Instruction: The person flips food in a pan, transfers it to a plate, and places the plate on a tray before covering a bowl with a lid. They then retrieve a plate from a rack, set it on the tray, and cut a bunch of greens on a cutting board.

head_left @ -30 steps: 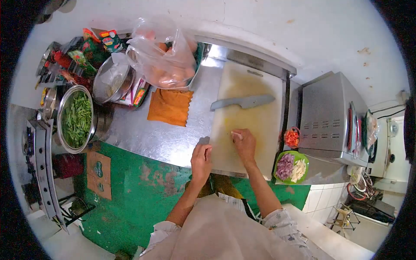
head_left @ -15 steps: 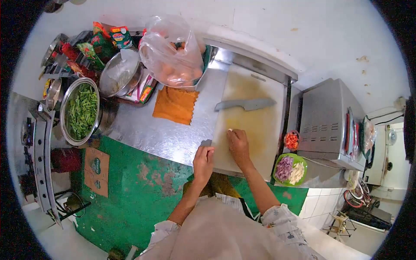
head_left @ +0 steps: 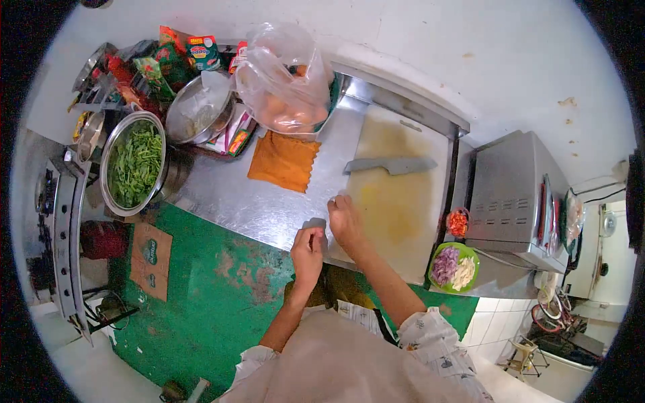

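My right hand is closed, fingertips pressed together, over the left edge of the white cutting board. Whatever it pinches is too small to make out. Lower and to the left, my left hand is curled closed at the counter's front edge; its contents, if any, are hidden. A large grey knife lies across the board beyond both hands, touched by neither. Yellowish stains mark the board. To its right sits a green plate with chopped purple onion and pale chopped pieces.
An orange cloth lies on the steel counter. Behind it stands a plastic bag of eggs. Leafy greens fill a steel bowl at left. A red-filled cup sits beside a grey metal appliance.
My right hand has moved left across the board toward my left hand. A small pale bit at its fingertips no longer shows. The whole view has shifted slightly.
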